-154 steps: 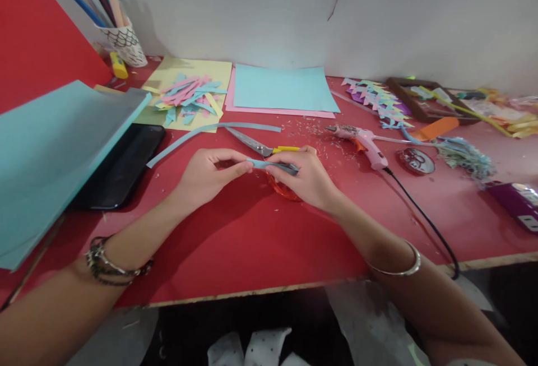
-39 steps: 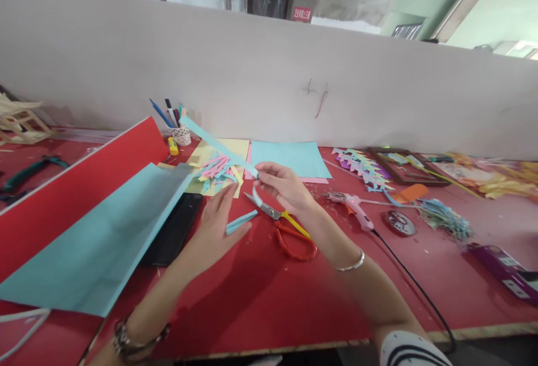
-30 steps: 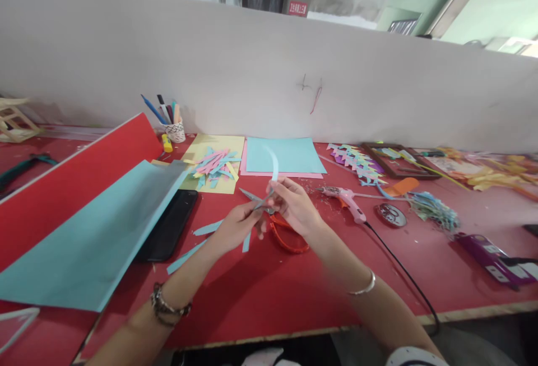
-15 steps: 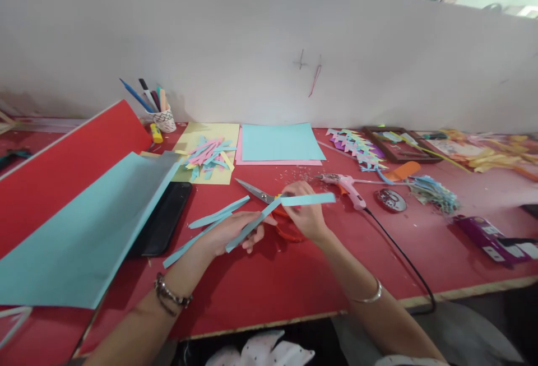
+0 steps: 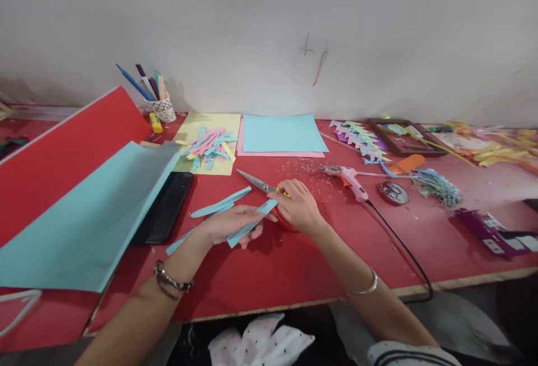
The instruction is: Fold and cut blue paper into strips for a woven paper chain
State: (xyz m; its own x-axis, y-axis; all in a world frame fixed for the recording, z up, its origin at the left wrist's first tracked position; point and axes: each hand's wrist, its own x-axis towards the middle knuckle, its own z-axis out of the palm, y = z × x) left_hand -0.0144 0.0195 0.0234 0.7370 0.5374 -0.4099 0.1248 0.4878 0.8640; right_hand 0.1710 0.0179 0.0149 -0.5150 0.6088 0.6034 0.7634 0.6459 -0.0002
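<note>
A light blue paper strip (image 5: pixel 251 225) runs between my two hands, slanting up to the right. My left hand (image 5: pixel 229 226) is closed on its lower part, thumb along the strip. My right hand (image 5: pixel 299 204) pinches its upper end, where the paper looks folded back. Under the right hand lie open-bladed scissors (image 5: pixel 256 181) with red and yellow handles, partly hidden by the hand. Loose blue paper strips (image 5: pixel 221 202) rest on the red table by my left wrist.
A pink glue gun (image 5: pixel 347 178) with a black cord lies to the right. Cut strips (image 5: pixel 212 147) are heaped on a yellow sheet (image 5: pixel 180 136). Blue paper (image 5: pixel 281 133) lies at the back. A black phone (image 5: pixel 172 209) sits under a large blue sheet (image 5: pixel 84 226) at left.
The right end of the strip, which stuck out past my right hand, has been brought back over the rest of the strip. The view has tilted down slightly.
</note>
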